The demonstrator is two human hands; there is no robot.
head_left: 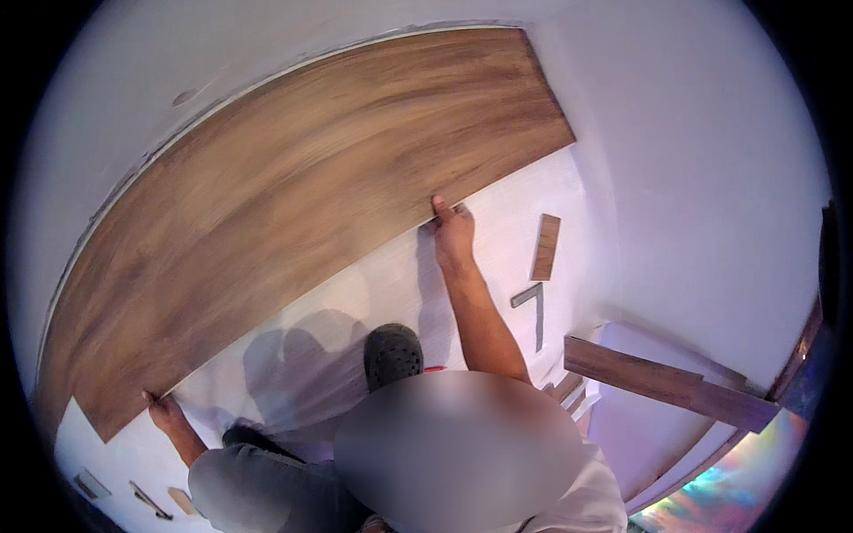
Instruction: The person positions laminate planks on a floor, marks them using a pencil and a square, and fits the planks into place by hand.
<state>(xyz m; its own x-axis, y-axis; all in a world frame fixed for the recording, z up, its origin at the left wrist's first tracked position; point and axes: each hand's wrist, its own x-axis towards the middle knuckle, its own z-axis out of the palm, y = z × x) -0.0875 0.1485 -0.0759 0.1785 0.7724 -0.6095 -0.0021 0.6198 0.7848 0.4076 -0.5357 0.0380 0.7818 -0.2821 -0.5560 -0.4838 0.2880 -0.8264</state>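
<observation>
Just beyond both hands lies the brown wood-grain boarding (302, 195), spread over the pale floor (506, 200) with its far edge close along the wall. From where I stand I can't make out any seams, so I couldn't say whether it is one board or several joined; its end past the left hand is stepped.

The right hand (455, 235) pinches the near edge, thumb on top and the other fingers folded at the rim. The left hand (163, 410) touches that same edge close to the stepped end; it is too small to tell whether its fingers close underneath.

I'd expect the stuff to be stiff along its length yet thin, light enough at one edge but awkward for its reach, with a little flex between supports. The face looks smooth, so bare fingers could slide on it; the long edge gives the better purchase. A wide, two-handed hold like this one should keep it from twisting. I'd be gentle at the corners and rims, which probably chip first.

Beyond the right hand's outer side lie a small brown offcut (546, 249) and, nearer the person, a grey L-shaped square (538, 306).
</observation>
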